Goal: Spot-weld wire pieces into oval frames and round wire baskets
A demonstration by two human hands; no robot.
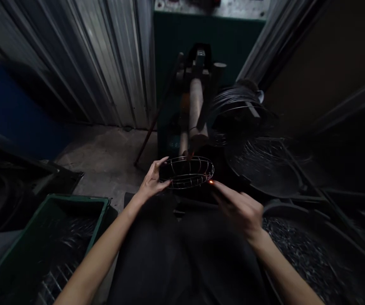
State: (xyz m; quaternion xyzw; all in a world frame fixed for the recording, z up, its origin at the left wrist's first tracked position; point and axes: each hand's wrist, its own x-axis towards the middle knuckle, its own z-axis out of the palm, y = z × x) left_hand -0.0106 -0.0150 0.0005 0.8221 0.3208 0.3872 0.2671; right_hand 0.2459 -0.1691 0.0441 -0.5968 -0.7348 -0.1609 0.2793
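A round wire cage (186,183) of thin metal rings joined by short cross wires is held in front of the welding machine's electrodes (184,146). My left hand (152,182) grips its left side, thumb and fingers on the wires. At the cage's right edge, my right hand (241,207) has its fingers closed and pointing at the rim; anything small between them is hidden. A bright orange spark (211,181) glows just beyond those fingertips. Above the cage, the machine's thick metal arm (196,101) reaches toward me.
A green crate (103,207) with wire pieces stands at lower left. Coiled wires (236,99) hang right of the machine. A round tray (265,169) of wires and a bin of short metal pieces (297,250) are on the right. Corrugated metal wall (115,55) stands behind.
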